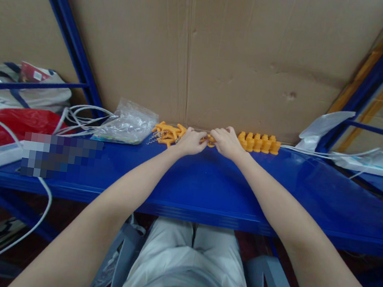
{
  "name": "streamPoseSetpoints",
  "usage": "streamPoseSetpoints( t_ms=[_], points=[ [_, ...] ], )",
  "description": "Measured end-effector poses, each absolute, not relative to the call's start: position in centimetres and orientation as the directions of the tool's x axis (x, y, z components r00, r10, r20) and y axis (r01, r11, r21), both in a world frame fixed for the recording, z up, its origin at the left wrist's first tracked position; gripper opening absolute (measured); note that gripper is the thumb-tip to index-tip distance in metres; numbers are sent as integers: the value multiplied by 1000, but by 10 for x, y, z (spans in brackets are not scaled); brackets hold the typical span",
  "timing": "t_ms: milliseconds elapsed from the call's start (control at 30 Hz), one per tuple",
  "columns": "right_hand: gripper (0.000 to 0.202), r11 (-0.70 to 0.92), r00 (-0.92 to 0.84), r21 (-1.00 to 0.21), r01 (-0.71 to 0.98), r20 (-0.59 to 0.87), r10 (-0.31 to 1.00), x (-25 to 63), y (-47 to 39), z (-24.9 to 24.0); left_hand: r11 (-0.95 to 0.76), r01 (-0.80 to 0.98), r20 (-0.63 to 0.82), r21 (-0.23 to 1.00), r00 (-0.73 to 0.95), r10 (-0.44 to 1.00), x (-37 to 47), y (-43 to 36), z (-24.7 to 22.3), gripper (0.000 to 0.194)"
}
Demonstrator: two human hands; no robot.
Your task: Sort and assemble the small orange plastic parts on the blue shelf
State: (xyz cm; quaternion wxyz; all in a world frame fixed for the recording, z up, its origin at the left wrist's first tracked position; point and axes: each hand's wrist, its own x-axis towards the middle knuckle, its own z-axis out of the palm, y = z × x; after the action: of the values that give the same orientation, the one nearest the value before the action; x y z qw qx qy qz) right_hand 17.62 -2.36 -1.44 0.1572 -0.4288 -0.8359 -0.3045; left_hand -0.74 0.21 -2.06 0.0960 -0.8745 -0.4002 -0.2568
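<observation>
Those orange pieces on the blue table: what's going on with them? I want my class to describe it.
Someone seated at a blue table has a small orange piece held between the left-hand grip and the right-hand grip. Beside the left, a loose pile of orange pieces lies with thin chains; beside the right, upright orange pieces stand in rows.

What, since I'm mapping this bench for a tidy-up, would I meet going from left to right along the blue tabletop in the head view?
Red bag, clear plastic bag, heap of orange pieces, left hand, small orange piece, right hand, orange pieces in rows, white object.
</observation>
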Motion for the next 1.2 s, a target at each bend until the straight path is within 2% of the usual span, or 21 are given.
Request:
streamPoseSetpoints(
  t_ms=[133,267,400,567,667,767,900,1067,1200],
  points=[
    [28,434,-571,370,821,531,627,177,-24,-14,-679,720,542,147,515,664,-7,2,-19,16],
    [29,435,-552,342,833,554,623,180,-23,-14,-668,591,483,452,468,740,-5,1,-15,20],
    [28,441,-539,314,841,555,633,180,-23,-14,-553,430,362,714,449,817,-2,1,-13,27],
    [35,372,-453,260,891,570,686,191,-22,-10,-350,311,179,884,466,867,-11,3,-13,23],
    [34,284,-322,165,944,639,698,210,-19,-9,-323,308,170,895,434,885,-22,11,-15,22],
    [33,188,-154,32,982,720,677,232,-16,-8,-372,332,263,867,329,907,-29,24,-18,21],
    [42,40,91,-148,988,775,625,258,-15,-7,-489,359,437,795,220,872,-32,36,-21,12],
    [46,-96,299,-307,947,731,613,284,-18,-15,-558,525,575,643,150,804,-32,36,-19,19],
    [41,-110,315,-334,936,658,684,296,-20,-25,-564,513,541,646,213,814,-29,33,-21,24]
  ],
)
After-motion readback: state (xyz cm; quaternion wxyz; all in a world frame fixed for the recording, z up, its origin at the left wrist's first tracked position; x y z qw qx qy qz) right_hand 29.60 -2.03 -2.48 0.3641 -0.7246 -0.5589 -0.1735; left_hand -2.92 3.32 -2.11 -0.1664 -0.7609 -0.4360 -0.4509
